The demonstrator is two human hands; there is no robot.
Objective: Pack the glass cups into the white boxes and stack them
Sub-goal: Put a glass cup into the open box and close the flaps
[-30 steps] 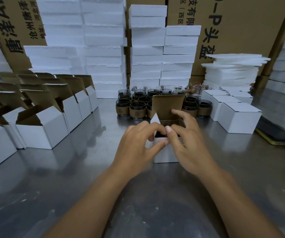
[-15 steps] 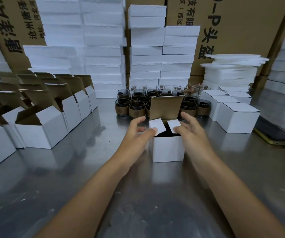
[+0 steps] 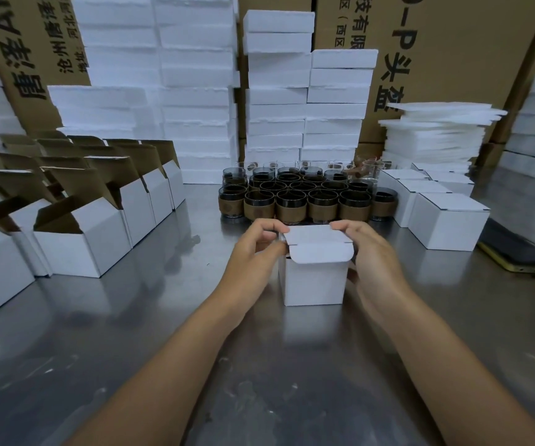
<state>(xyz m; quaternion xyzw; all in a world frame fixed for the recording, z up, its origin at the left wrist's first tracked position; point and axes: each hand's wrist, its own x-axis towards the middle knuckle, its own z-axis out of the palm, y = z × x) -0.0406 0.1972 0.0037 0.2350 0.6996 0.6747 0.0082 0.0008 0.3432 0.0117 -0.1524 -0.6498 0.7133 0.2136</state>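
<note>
A small white box [image 3: 314, 281] stands on the steel table [image 3: 259, 365] in front of me. Its lid is folded down over the top, with the tuck flap hanging over the front edge. My left hand [image 3: 253, 255] grips the box's left upper corner with curled fingers. My right hand [image 3: 372, 255] grips the right upper corner the same way. The box's contents are hidden. Behind it stand several dark glass cups [image 3: 291, 201] with brown sleeves, in rows.
Several open white boxes [image 3: 79, 239] with brown insides line the left side. Closed white boxes [image 3: 446, 220] sit at the right, beside a phone [image 3: 517, 255]. Foam stacks [image 3: 195, 91] and cardboard cartons [image 3: 452, 43] fill the back.
The side flaps were pushed in, then the upright brown-backed lid was folded forward and down over the box. Both hands moved from the flaps to the box's top corners.
</note>
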